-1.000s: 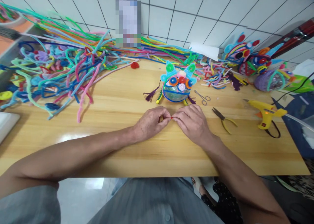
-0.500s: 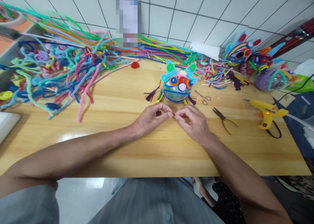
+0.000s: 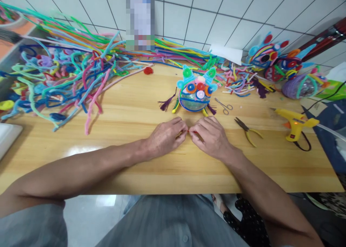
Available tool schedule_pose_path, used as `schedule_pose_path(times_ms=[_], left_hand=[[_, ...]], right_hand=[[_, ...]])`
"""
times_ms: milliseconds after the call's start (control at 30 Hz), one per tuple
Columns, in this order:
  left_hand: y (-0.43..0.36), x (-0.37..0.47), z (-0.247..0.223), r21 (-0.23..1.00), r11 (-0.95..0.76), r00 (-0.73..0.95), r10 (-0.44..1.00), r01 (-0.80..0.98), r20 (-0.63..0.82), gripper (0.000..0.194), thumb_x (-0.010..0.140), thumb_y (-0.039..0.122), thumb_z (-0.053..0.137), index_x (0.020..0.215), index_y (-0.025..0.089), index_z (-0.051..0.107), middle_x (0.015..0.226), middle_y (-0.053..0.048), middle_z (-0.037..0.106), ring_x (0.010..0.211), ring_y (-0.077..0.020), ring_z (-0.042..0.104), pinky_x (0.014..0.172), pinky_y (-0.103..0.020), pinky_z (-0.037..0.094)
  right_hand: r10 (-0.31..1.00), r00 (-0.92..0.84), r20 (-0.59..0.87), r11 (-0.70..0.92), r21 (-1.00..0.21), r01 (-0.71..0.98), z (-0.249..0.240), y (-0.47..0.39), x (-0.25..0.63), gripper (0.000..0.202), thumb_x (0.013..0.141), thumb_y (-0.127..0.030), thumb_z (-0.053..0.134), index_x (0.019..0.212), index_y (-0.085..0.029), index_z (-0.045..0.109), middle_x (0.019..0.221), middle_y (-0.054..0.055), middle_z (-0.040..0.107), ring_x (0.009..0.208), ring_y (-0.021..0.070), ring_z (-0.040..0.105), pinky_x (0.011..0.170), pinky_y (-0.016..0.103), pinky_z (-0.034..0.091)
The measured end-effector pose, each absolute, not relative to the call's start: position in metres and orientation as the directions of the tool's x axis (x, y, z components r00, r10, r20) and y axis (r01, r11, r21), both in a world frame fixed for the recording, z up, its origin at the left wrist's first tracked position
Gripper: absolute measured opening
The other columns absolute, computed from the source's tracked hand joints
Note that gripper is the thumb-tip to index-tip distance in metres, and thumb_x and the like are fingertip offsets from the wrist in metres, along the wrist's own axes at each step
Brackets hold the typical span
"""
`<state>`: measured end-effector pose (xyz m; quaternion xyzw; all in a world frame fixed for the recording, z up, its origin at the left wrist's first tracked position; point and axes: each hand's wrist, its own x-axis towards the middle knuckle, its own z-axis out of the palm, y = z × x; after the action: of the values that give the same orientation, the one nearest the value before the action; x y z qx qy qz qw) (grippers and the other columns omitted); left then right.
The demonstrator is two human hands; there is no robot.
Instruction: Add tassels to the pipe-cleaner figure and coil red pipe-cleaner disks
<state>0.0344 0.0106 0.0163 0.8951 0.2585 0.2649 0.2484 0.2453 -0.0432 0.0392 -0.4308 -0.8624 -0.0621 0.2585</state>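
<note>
Near the middle of the wooden table, my left hand and my right hand are close together, fingertips almost meeting. Both pinch a thin red pipe cleaner, mostly hidden by the fingers. Just beyond them stands a colourful animal-head figure with blue ears, orange-ringed eyes and purple tassels. Small scissors lie to its right. Pliers with yellow handles rest to the right of my right hand.
A yellow glue gun lies at the right with its cord. Piled pipe cleaners cover the left and back. A red coil sits behind. More finished figures stand at the back right. A person's leg shows below the table.
My left hand has turned more knuckles-up, and its fingers have curled in. My right hand has shifted slightly left and down, still pinching the red pipe cleaner.
</note>
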Motion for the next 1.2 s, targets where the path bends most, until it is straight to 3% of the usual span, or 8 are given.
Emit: schedule_pose_path(times_ms=[133, 433, 667, 800, 933, 1100, 1200], left_hand=[[0.010, 0.034, 0.015, 0.567, -0.739, 0.737, 0.601, 0.365, 0.309, 0.011, 0.095, 0.014, 0.055, 0.096, 0.016, 0.066, 0.090, -0.006, 0.070, 0.076, -0.0169, 0.066, 0.065, -0.027, 0.049], [0.011, 0.038, 0.020, 0.719, -0.606, 0.662, 0.698, 0.341, 0.274, 0.009, 0.088, 0.009, 0.062, 0.089, 0.017, 0.066, 0.083, -0.002, 0.071, 0.072, -0.0138, 0.065, 0.067, -0.025, 0.049], [0.013, 0.037, 0.021, 0.768, -0.567, 0.647, 0.712, 0.299, 0.274, 0.011, 0.086, 0.006, 0.063, 0.086, 0.017, 0.067, 0.077, 0.000, 0.069, 0.065, -0.0110, 0.060, 0.063, -0.023, 0.046], [0.012, 0.040, 0.023, 0.815, -0.544, 0.581, 0.736, 0.200, 0.348, 0.010, 0.090, 0.009, 0.062, 0.086, 0.017, 0.068, 0.074, 0.002, 0.067, 0.059, -0.0082, 0.051, 0.061, -0.021, 0.043], [0.009, 0.043, 0.028, 0.873, -0.475, 0.507, 0.782, 0.107, 0.363, 0.007, 0.092, 0.015, 0.064, 0.085, 0.017, 0.067, 0.069, 0.004, 0.062, 0.056, -0.0074, 0.047, 0.058, -0.020, 0.040], [0.008, 0.045, 0.038, 0.960, -0.280, 0.467, 0.849, -0.001, 0.248, 0.014, 0.093, 0.028, 0.067, 0.085, 0.016, 0.068, 0.060, 0.006, 0.050, 0.052, -0.0076, 0.038, 0.050, -0.021, 0.031], [0.012, 0.043, 0.055, 0.979, -0.195, 0.497, 0.845, -0.056, 0.197, 0.020, 0.094, 0.035, 0.066, 0.089, 0.016, 0.068, 0.059, 0.007, 0.046, 0.051, -0.0079, 0.034, 0.049, -0.022, 0.027]], right_hand=[[0.705, -0.506, 0.498, 0.614, -0.070, 0.786, 0.038, -0.044, 0.244, 0.016, 0.098, -0.012, 0.059, 0.084, -0.020, 0.063, 0.077, 0.005, 0.064, 0.075, 0.0214, 0.055, 0.073, 0.038, 0.041], [0.698, -0.492, 0.521, 0.599, -0.047, 0.800, 0.037, -0.043, 0.244, 0.014, 0.099, -0.014, 0.061, 0.087, -0.020, 0.064, 0.081, 0.005, 0.069, 0.078, 0.0212, 0.059, 0.072, 0.038, 0.041], [0.694, -0.473, 0.543, 0.590, -0.052, 0.806, 0.037, -0.043, 0.244, 0.013, 0.098, -0.015, 0.062, 0.087, -0.021, 0.065, 0.082, 0.005, 0.070, 0.078, 0.0218, 0.060, 0.072, 0.038, 0.041], [0.702, -0.384, 0.600, 0.567, -0.143, 0.811, 0.037, -0.043, 0.244, 0.011, 0.095, -0.014, 0.066, 0.088, -0.022, 0.065, 0.082, 0.005, 0.070, 0.078, 0.0212, 0.061, 0.071, 0.037, 0.043], [0.718, -0.252, 0.649, 0.556, -0.317, 0.769, 0.037, -0.043, 0.240, 0.013, 0.092, -0.012, 0.067, 0.087, -0.024, 0.066, 0.080, 0.003, 0.070, 0.076, 0.0204, 0.063, 0.071, 0.037, 0.048], [0.822, -0.069, 0.565, 0.462, -0.593, 0.660, 0.050, -0.042, 0.228, 0.013, 0.091, -0.014, 0.067, 0.082, -0.024, 0.065, 0.078, 0.000, 0.068, 0.069, 0.0168, 0.063, 0.063, 0.032, 0.049], [0.846, -0.058, 0.529, 0.438, -0.631, 0.640, 0.070, -0.036, 0.228, 0.012, 0.091, -0.016, 0.066, 0.082, -0.024, 0.064, 0.076, -0.001, 0.067, 0.067, 0.0157, 0.061, 0.063, 0.031, 0.049]])
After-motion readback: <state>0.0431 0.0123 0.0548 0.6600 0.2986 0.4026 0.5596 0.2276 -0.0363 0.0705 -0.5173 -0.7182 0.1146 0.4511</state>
